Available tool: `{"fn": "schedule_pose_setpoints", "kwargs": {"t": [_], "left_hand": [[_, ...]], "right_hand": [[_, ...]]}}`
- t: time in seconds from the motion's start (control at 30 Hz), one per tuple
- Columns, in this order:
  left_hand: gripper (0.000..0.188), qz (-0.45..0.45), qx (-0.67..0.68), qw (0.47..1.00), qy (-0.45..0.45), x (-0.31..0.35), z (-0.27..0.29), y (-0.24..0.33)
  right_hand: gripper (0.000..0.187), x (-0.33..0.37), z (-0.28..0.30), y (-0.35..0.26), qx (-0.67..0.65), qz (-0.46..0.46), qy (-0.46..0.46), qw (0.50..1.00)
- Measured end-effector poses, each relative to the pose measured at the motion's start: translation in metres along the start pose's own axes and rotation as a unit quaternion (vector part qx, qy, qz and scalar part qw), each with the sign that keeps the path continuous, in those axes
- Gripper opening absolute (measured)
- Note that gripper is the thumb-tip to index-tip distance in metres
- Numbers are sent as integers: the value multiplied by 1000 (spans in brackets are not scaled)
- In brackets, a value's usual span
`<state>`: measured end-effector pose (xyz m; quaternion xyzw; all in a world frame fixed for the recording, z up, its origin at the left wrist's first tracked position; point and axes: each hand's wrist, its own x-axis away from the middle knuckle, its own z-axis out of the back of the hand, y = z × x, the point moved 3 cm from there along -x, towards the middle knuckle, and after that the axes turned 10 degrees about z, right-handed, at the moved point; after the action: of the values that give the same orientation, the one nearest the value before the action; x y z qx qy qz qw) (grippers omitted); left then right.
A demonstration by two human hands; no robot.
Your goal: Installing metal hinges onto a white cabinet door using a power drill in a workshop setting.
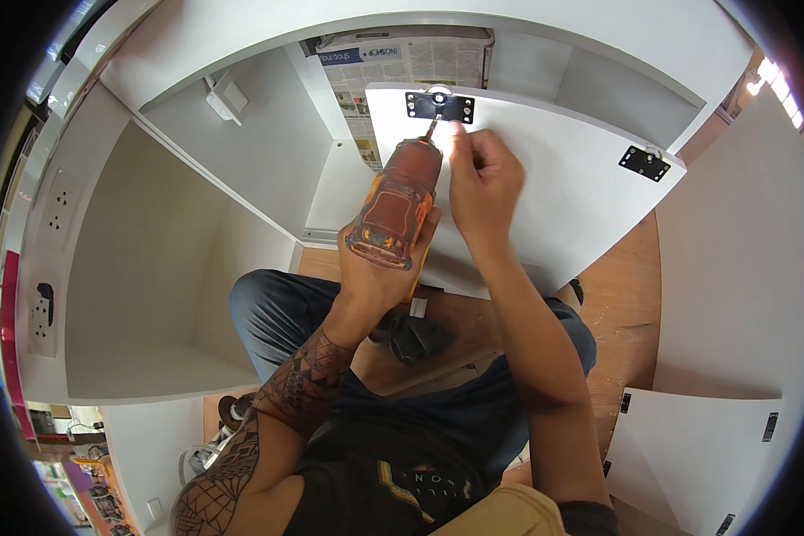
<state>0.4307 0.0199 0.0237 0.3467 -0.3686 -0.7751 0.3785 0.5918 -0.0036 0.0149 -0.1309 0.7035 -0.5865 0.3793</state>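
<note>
My left hand [366,279] is wrapped round the grip of a worn red and orange power drill [391,205], which tilts up and away from me. Its bit points at a black wheeled bracket [460,109] on the top edge of a white panel [558,192]. Curled close beside the bit is my right hand [489,183], thumb and index finger drawn together just under the bracket. Whatever those fingers may hold is too small to see. Farther right along the same edge sits a second black bracket [644,163] with a small wheel.
A white open cabinet [241,147] stands in front and to the left, with newspaper [402,58] inside. Power outlets [60,204] line its left side. Another white panel [692,447] with black fittings lies at lower right, by the wooden floor [621,313].
</note>
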Motion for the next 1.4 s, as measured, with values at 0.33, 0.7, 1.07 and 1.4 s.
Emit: {"fn": "schedule_pose_setpoints", "kwargs": {"t": [0.33, 0.7, 1.07, 1.4], "left_hand": [[31, -19, 58, 998, 17, -2, -1, -8], [25, -49, 10, 999, 21, -1, 0, -8], [25, -44, 11, 999, 21, -1, -6, -5], [25, -46, 3, 999, 18, -3, -11, -9]], "right_hand": [[39, -44, 41, -50, 496, 359, 60, 788], [44, -45, 40, -47, 473, 353, 44, 806], [45, -45, 44, -48, 477, 347, 46, 806], [43, -44, 43, -48, 463, 337, 49, 818]]}}
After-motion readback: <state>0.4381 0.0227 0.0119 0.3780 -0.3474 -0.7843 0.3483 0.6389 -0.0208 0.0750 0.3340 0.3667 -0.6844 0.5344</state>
